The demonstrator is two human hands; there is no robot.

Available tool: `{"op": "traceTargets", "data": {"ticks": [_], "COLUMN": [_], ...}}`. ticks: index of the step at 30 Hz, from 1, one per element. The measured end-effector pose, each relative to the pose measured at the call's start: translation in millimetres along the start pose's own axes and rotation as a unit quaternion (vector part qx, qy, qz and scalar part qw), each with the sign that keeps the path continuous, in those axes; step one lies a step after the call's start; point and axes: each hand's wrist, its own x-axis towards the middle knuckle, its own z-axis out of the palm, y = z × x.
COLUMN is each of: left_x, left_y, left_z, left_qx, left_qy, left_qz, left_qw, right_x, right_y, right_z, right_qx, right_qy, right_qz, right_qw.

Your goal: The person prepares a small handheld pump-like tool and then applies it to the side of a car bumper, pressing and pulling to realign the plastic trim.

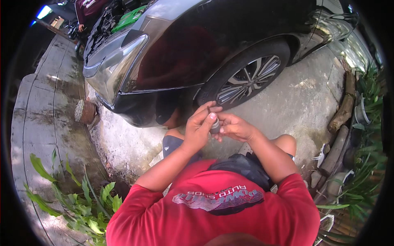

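My left hand (200, 126) and my right hand (233, 129) meet in front of my lap, both closed around a small grey cylindrical part (214, 126) with a thin dark piece standing up at its top. My left thumb presses on its upper end, while my right fingers wrap its lower side. Just beyond my hands are the car's front wheel (248, 79) and the lower corner of its dark bumper (139, 106). The underside of the small part is hidden by my fingers.
A dark car (176, 53) fills the upper view, a green object (127, 19) in its front. Another person's sleeve and hand (84, 12) show at top left. A concrete block (85, 110) is left of the bumper; logs (342, 106) and plants (94, 205) line the edges.
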Motion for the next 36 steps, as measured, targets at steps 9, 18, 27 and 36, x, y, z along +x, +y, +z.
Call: {"op": "traceTargets", "data": {"ticks": [9, 18, 27, 36], "left_x": [-16, -16, 34, 62], "left_y": [-42, -73, -48, -56], "left_z": [0, 0, -4, 7], "left_qx": [-0.442, -0.48, -0.402, -0.493], "left_qy": [-0.012, -0.028, 0.118, 0.116], "left_qz": [-0.266, -0.374, -0.259, -0.226], "left_qw": [0.856, 0.793, 0.87, 0.832], "right_x": [-3, 0, 21, 47], "right_y": [13, -23, -67, -42], "right_z": [-1, 12, -45, -61], "right_qx": [-0.068, -0.263, -0.277, -0.076], "right_qy": [0.06, 0.078, 0.275, 0.306], "right_qz": [0.064, 0.062, -0.047, -0.098], "right_qw": [0.994, 0.96, 0.92, 0.944]}}
